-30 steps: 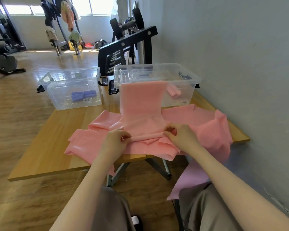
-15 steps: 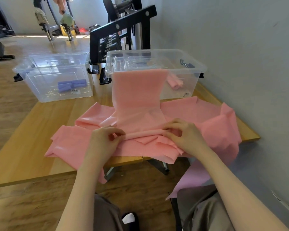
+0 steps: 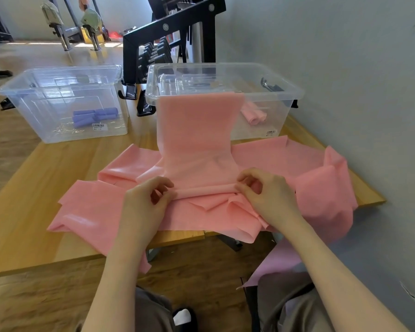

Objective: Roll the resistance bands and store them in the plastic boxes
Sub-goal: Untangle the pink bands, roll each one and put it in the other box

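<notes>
The pink band [image 3: 197,137] lay with its long axis running straight away from the person: its near end formed a thin roll [image 3: 205,189] on the table [image 3: 22,212], and its far end hung over the front rim of the right box [image 3: 285,92]. The roll lay crosswise, left to right, at a right angle to that axis. The left hand [image 3: 146,202] pinched the left end of the roll with curled fingers and thumb; the right hand [image 3: 266,195] pinched the right end likewise. Both hands sat about equally near, one at each end. The unrolled length lay directly beyond the fingertips, so further rolling would probably have to proceed forward, toward the box. Loose pink bands [image 3: 297,164] lay under the roll and could be caught in it. The right box held a rolled pink band [image 3: 253,115]; the left box [image 3: 58,75] held purple rolls [image 3: 94,116].
</notes>
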